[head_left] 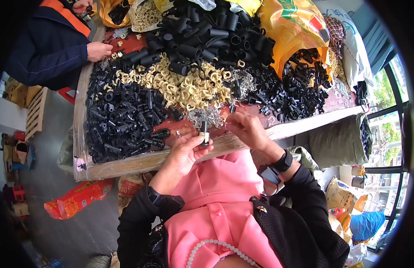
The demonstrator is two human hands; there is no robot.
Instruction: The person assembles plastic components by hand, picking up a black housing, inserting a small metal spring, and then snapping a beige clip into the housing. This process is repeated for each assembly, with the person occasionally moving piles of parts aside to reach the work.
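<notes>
In my left hand (184,152), a small black plastic fitting (203,127) with a pale gold band round it stands upright between thumb and fingers, just over the table's front edge. Close to its right, my right hand (248,129) has its fingertips pinched together; whatever they hold, if anything, is too small to make out. Silvery metal clips (208,117) lie loose just beyond both hands. Behind them spreads a heap of cream-gold plastic rings (189,87). A pile of black plastic fittings (122,118) covers the table's left side.
Large black tubes (193,40) are heaped at the back. An orange sack (292,31) spills black parts (300,82) at the right. The table has a raised wooden rim (122,169). At the far left, a co-worker's hand (98,51) reaches over the tabletop.
</notes>
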